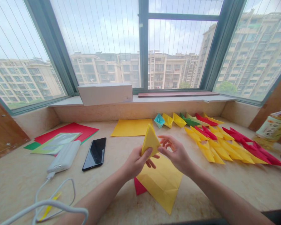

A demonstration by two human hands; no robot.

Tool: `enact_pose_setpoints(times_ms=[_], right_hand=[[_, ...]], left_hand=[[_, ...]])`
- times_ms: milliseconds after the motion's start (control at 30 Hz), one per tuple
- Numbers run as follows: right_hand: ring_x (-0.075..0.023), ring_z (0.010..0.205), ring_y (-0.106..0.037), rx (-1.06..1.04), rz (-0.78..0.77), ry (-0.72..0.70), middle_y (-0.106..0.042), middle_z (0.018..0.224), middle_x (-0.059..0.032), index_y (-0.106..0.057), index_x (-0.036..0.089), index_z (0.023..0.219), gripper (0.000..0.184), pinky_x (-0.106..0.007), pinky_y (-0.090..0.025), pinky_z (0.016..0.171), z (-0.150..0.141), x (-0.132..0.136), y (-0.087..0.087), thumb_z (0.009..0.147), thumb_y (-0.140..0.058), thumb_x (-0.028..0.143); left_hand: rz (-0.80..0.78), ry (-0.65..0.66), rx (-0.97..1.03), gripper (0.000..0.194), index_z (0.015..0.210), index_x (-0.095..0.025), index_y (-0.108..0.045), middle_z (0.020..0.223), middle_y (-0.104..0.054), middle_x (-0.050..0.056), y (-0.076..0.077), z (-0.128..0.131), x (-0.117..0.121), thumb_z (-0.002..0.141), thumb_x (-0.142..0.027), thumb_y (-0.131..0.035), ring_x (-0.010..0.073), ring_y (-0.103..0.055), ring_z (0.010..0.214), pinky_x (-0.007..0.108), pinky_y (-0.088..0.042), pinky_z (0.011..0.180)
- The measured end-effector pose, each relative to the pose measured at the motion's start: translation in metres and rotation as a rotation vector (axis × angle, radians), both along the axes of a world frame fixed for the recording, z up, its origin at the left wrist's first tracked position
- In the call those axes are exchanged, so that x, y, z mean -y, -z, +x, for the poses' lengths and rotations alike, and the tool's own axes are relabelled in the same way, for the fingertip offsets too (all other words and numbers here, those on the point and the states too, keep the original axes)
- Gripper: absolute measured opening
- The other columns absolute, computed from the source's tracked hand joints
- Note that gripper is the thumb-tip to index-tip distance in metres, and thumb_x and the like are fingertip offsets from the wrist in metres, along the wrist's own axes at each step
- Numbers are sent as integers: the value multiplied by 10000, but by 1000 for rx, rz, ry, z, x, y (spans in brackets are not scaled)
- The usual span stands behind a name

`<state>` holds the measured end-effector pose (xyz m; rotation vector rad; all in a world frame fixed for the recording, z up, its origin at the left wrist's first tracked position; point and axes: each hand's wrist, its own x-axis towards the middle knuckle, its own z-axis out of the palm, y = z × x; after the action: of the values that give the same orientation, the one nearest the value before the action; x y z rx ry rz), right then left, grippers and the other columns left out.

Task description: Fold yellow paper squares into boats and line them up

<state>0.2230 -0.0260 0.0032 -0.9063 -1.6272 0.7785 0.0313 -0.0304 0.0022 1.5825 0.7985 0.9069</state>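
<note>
The yellow piece (150,140), a folded triangle of paper with its point up, is held off the counter (117,193) at the middle of the frame. The left hand (140,159) pinches it at its lower part, thumb across the near face. The right hand (174,150) is at its lower right corner, thumb and index finger curved close to it; whether they clamp the paper, I cannot tell. Below the hands, a creased yellow sheet (162,181) overlaps a red sheet (140,186). Behind them lies a flat yellow stack (128,127). Folded boats (179,120) in yellow, red, green and blue stand in rows at right, near a bottle (275,125). At left are a black phone (95,154), a white power bank (64,156) with a cable (53,203), and colored paper (70,131). A white box (105,94) sits on the sill, upper left of center.
</note>
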Motion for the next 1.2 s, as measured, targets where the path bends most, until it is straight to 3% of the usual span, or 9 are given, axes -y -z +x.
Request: enact_pose_setpoints(times_ms=[67,167,367,433,533,667,800,1033,1200], right_hand=[[-176,776,-617,7,-80,-36,-692,917,-59,-638,189,1177,420,-300,-500,683,2,-1,0,839,-697,430],[-177,751,-632,-5,-179,-87,-716,846,-55,-695,174,981,302,-305,-488,688,3,-2,2,858,-669,448],[-168,693,-630,-54,-210,-97,-720,764,-40,-649,175,782,297,-289,-472,643,1,1,-1,824,-698,464],[-163,669,-618,-33,-200,-68,-709,738,-36,-641,175,756,305,-283,-464,621,1,3,-3,824,-692,468],[-153,632,-585,20,-151,19,-679,695,-19,-632,183,748,281,-275,-442,586,-1,4,-2,831,-680,447],[-144,613,-551,129,-16,96,-624,652,5,-603,197,737,215,-270,-427,583,-2,3,3,854,-648,371],[-140,607,-554,152,74,95,-600,645,17,-576,204,729,199,-264,-428,583,-3,3,7,867,-631,337],[-147,612,-562,176,93,99,-613,658,10,-593,206,753,180,-272,-442,586,-2,3,8,863,-651,337],[-149,618,-561,182,115,76,-618,674,5,-616,206,776,168,-274,-448,583,-3,5,10,866,-663,339]], left_hand=[[-20,38,9,567,1120,-99,-599,929,-742,172,-2,-1,1,908,-615,-496,197,-711,578,248,-486,514],[-25,47,-2,613,1125,-96,-597,894,-745,163,-2,-1,3,893,-653,-487,198,-707,561,243,-470,491],[47,-82,-37,531,1024,-99,-628,858,-725,126,2,0,-4,930,-596,-467,175,-685,591,245,-469,506],[106,-150,-9,433,1090,-131,-599,947,-716,116,3,0,-6,933,-527,-520,188,-699,722,260,-511,578],[280,-350,-30,342,1147,-181,-573,1082,-680,101,2,-1,-8,903,-416,-618,205,-662,946,281,-538,705],[470,-528,-131,241,1041,-185,-621,972,-660,63,0,-3,-10,870,-349,-665,169,-626,833,269,-512,680],[454,-509,-89,228,1012,-177,-636,868,-646,36,1,-4,-11,864,-347,-668,137,-602,693,263,-506,644],[373,-459,-51,330,1020,-172,-587,847,-653,28,1,-4,-12,807,-381,-729,154,-621,721,279,-510,683],[332,-371,-102,289,947,-163,-613,896,-672,49,-4,-4,-9,825,-409,-702,171,-615,777,286,-485,696]])
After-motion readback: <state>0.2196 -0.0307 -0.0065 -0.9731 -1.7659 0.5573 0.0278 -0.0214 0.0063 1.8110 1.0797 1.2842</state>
